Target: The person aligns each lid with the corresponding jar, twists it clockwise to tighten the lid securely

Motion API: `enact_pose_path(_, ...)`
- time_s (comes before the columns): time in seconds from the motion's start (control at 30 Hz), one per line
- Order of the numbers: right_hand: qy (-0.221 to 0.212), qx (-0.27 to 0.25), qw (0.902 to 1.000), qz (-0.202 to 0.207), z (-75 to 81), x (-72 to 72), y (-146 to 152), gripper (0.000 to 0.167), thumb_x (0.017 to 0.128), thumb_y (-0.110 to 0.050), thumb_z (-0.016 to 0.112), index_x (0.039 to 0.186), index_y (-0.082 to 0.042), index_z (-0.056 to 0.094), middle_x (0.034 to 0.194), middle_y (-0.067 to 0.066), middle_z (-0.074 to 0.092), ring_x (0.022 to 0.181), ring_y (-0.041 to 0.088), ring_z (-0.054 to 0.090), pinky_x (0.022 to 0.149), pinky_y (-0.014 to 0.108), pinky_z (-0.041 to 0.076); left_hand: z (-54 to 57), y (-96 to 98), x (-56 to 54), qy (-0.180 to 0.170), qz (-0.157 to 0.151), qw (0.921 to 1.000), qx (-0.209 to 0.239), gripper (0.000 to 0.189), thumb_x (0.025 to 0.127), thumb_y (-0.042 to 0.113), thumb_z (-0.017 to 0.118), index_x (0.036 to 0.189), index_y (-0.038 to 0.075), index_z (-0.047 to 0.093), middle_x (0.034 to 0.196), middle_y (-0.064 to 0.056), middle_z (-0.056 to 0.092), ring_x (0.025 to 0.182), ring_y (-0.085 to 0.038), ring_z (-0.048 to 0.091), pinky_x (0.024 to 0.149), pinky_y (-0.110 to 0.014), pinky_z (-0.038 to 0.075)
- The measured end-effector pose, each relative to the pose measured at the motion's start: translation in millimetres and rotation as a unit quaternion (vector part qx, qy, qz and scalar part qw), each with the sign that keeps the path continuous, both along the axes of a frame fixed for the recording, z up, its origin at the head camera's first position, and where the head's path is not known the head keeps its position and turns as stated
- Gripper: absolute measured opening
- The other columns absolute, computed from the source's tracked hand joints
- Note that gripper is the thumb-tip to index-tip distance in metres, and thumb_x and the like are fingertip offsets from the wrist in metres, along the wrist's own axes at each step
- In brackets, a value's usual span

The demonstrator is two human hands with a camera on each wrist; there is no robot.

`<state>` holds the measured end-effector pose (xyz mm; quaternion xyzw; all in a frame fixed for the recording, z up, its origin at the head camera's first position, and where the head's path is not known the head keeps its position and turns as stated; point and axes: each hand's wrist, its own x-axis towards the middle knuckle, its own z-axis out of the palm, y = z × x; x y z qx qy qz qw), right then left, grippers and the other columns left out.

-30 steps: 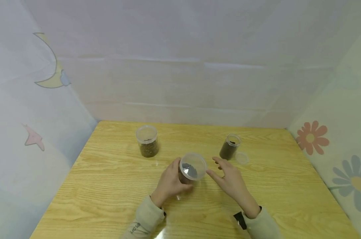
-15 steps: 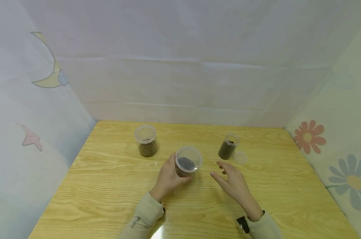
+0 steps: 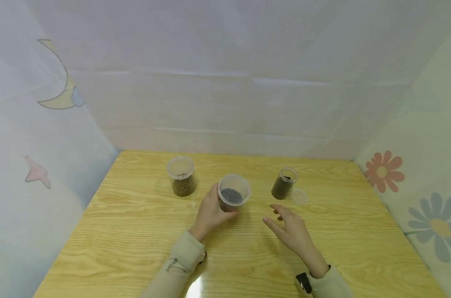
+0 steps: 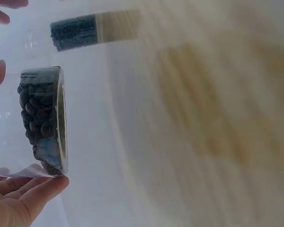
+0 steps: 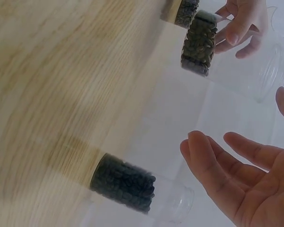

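Observation:
My left hand (image 3: 209,212) grips a clear jar (image 3: 230,197) partly filled with dark beans, its mouth tilted toward the camera. In the left wrist view the fingers curl under the jar's wall near its base, and the beans (image 4: 38,116) show through it. The right wrist view shows this jar's beans (image 5: 199,45) too, seemingly raised off the table. My right hand (image 3: 290,229) hovers right of that jar, fingers spread and slightly bent, holding nothing. Nearest to it is a narrower uncovered jar (image 3: 283,188) of dark beans. A small clear round lid (image 3: 299,197) lies beside that one.
Another wide clear jar (image 3: 183,185), about half full of brown beans, stands at the back left. The wooden table (image 3: 117,231) meets a pale cloth backdrop (image 3: 225,107) at its far edge, with printed side walls left and right.
My left hand has moved the jar forward and slightly left. My right hand has drawn away from it, a little back and to the right.

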<state>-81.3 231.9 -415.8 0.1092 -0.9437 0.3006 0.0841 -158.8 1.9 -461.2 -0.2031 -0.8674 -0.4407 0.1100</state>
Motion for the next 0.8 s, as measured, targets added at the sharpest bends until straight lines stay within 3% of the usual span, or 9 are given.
enact_pose_path(0.43,-0.017,-0.002,0.9999,-0.002,-5.5,3.3,5.4,0.048,0.085,-0.027,0.065,0.119,0.006,0.054,0.101,0.022,0.061,0.080,0.033,0.062,0.063,0.040,0.052,8.5,5.8,-25.1,0.024,0.014,0.9996,-0.009,0.099,0.061,0.035,0.085,0.136,0.004,0.029,0.123,-0.017,0.049,0.109,-0.032,0.051,0.086,-0.046,0.045)
enact_pose_path(0.8,-0.021,0.004,0.9997,-0.008,-8.4,4.4,9.6,0.048,0.086,-0.029,0.063,0.120,0.005,0.054,0.103,0.022,0.061,0.080,0.032,0.062,0.063,0.040,0.052,8.6,9.7,-46.0,0.014,0.033,0.9990,0.025,0.097,0.061,0.030,0.086,0.135,0.004,0.029,0.124,-0.019,0.046,0.111,-0.033,0.049,0.087,-0.048,0.043)
